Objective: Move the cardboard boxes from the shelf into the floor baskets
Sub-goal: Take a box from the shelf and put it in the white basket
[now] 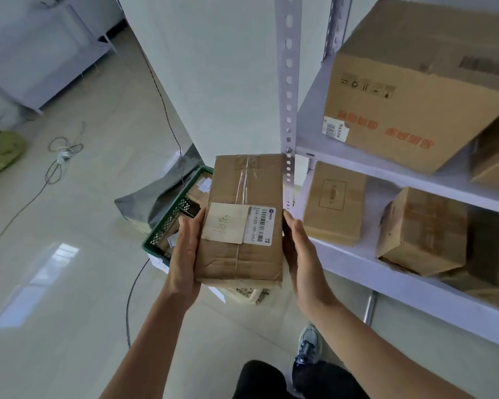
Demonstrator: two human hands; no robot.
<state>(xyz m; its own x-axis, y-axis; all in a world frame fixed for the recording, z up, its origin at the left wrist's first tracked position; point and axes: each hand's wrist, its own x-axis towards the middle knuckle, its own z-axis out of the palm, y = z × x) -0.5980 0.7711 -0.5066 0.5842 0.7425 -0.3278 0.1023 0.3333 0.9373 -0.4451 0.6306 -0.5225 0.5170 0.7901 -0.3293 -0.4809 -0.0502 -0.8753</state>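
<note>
Presently your left hand (185, 249) and right hand (301, 254) clamp the taped cardboard box (242, 220) by its sides above the green basket (167, 223).

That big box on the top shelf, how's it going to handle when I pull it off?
The big box probably needs both hands: it is far bulkier than the flat box held now. Its walls look square and undented, so likely stiff. It sits skewed across the shelf, so it may swing as it slides out.
</note>
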